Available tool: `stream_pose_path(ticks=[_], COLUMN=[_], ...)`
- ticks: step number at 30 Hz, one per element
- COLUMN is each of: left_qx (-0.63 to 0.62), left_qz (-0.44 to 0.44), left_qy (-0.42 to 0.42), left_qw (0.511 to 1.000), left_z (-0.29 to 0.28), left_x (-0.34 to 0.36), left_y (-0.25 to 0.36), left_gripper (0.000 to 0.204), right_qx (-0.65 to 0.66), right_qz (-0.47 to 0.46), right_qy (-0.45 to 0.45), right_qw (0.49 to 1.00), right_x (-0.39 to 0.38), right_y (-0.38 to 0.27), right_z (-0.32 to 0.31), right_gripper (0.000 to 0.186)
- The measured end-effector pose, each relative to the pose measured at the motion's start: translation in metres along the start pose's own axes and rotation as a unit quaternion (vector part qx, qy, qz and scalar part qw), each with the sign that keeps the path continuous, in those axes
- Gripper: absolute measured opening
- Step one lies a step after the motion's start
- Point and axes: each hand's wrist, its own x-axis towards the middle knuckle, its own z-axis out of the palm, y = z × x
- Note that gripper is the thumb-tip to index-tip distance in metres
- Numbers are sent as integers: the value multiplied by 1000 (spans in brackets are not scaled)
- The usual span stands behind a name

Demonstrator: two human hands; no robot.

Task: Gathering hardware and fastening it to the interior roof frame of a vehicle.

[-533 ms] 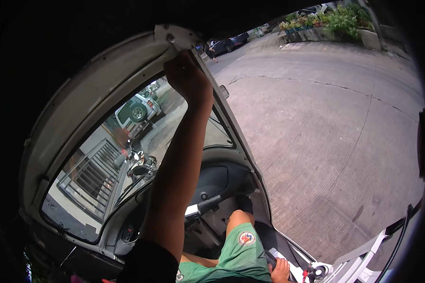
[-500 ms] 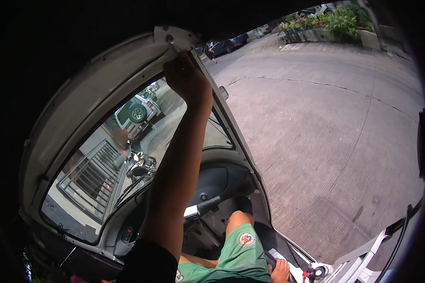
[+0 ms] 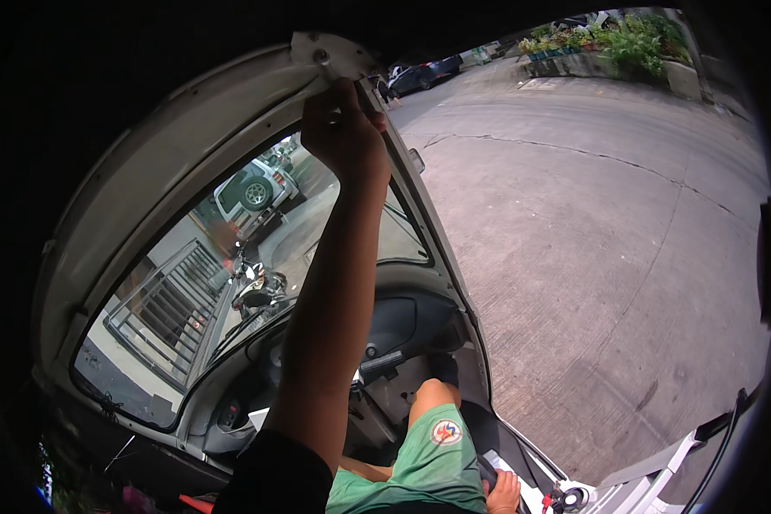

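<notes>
My left arm reaches up across the windshield [image 3: 257, 206]. My left hand [image 3: 344, 133] is closed at the top corner of the pale windshield frame [image 3: 188, 111], just below a bolt-like metal fitting [image 3: 321, 56]. A short silvery piece runs from that fitting down to the fingers, and a small glint shows in the fist. What the fingers hold is mostly hidden. Low on the right, my right hand [image 3: 504, 495] is closed over the dark edge of the seat [image 3: 487, 469] beside my thigh, partly cut off by the picture's lower border.
I sit in a small open-sided cab with a handlebar grip [image 3: 380, 367] and a dark dashboard [image 3: 403, 321] before me. Past the windshield stand a metal railing [image 3: 167, 313], a motorcycle [image 3: 259, 287] and a white vehicle [image 3: 253, 193]. Concrete pavement [image 3: 574, 257] lies to the right.
The view has shifted slightly. My left hand stays at the frame corner, its wrist and fingers turned a little, with a fingertip now showing on its right side. My right hand stays put.
</notes>
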Motion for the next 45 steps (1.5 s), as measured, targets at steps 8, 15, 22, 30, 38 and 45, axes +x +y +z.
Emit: stream_pose_path(ticks=[8, 15, 22, 30, 38, 45], left_qx=[-35, 285, 198, 226, 273, 265], left_qz=[35, 212, 281, 240, 172, 123], left_qy=[83, 78, -6, -44, -45, -100], left_qw=[995, 932, 939, 943, 946, 951], left_z=[12, 10, -14, -10, -6, -13], left_x=[5, 13, 30, 29, 20, 33], left_y=[-17, -17, -16, -8, 1, -6], left_gripper=[6, 18, 21, 23, 27, 30], right_qx=[-21, -57, -70, -78, -95, -81], right_qz=[-33, -59, -69, -102, -117, -105], right_qy=[-4, -19, -12, 4, 37, 56], right_qw=[999, 996, 995, 992, 988, 990], right_x=[16, 20, 24, 41, 64, 58], right_y=[9, 30, 40, 35, 43, 42], right_z=[0, -12, -13, -3, -7, 9], right_gripper=[54, 53, 52, 51, 50, 49])
